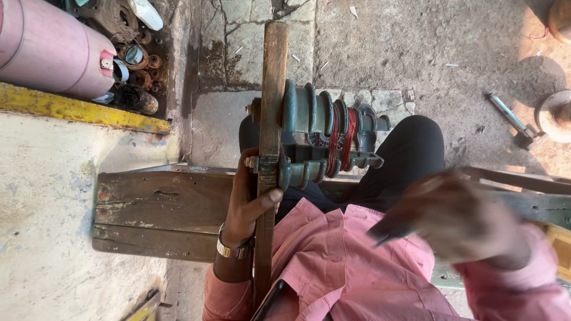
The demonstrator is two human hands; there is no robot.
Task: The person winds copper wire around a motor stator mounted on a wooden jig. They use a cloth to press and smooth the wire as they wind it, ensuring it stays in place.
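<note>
A: Hands first — left hand [250, 199] is closed round the upright wooden board [269, 172]; right hand [458, 217] is blurred, grip unreadable.

B: Next item down?

A: Green stepped winding former [312, 113], bolted to that board, above the lap.

B: Progress?

A: Red copper wire [342, 137] fills two grooves — the other steps bare.

B: Obscured?

A: Whatever the right hand holds; the board's lower end, behind the pink shirt [351, 267].

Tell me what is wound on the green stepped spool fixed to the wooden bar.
Thin red wire sits in grooves of the green spool, beside the wooden bar held by the left hand. How far the wire goes round the back is hidden. The right hand is blurred.
</note>
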